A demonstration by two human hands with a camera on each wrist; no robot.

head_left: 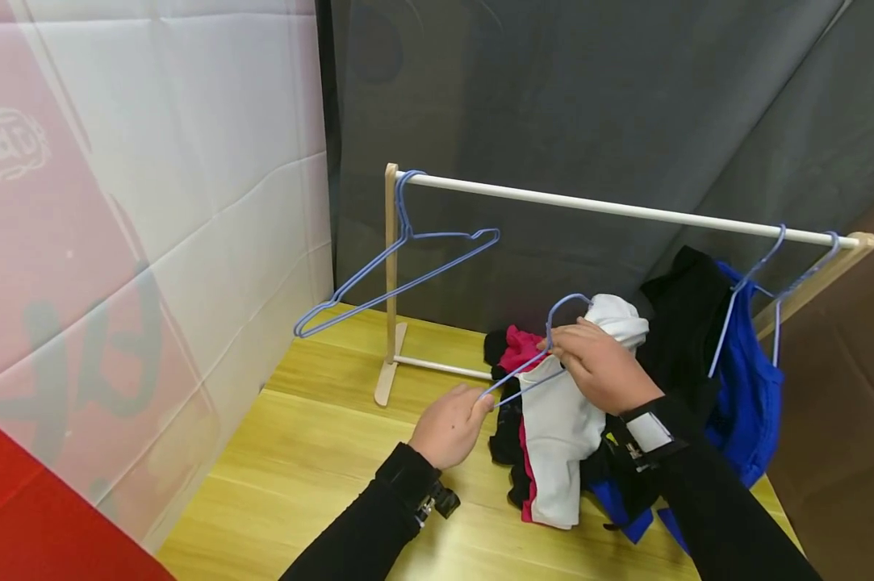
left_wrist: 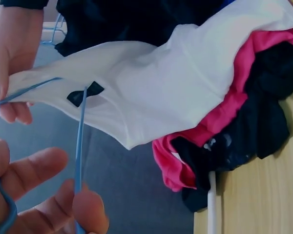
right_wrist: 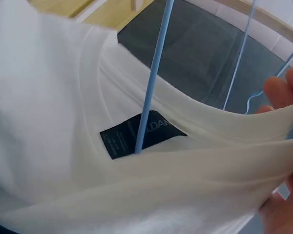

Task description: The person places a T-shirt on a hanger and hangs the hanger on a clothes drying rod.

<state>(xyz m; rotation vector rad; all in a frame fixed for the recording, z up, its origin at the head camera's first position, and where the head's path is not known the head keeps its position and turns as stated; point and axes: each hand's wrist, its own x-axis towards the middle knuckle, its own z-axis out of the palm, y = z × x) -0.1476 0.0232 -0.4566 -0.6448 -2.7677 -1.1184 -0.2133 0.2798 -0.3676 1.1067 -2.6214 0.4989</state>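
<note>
A blue hanger point(head_left: 515, 374) is held between both hands over a white shirt point(head_left: 560, 452). My left hand point(head_left: 451, 426) grips the hanger's left end, its fingers curled round the wire in the left wrist view. With my right hand point(head_left: 604, 367) I pinch the shirt's neckline and the hanger together near the hook. One end of the hanger pokes into the neck opening, crossing the dark label point(right_wrist: 119, 141) in the right wrist view. The shirt's lower part drapes over pink cloth point(head_left: 520, 347) and black clothing on the table.
A rack with a white rail point(head_left: 589, 203) stands behind. Blue hangers point(head_left: 404, 214) hang at its left end. At the right end, a black garment point(head_left: 687, 315) and a blue garment point(head_left: 752, 411) are by two more hangers. A pale printed sheet point(head_left: 248, 161) borders the left.
</note>
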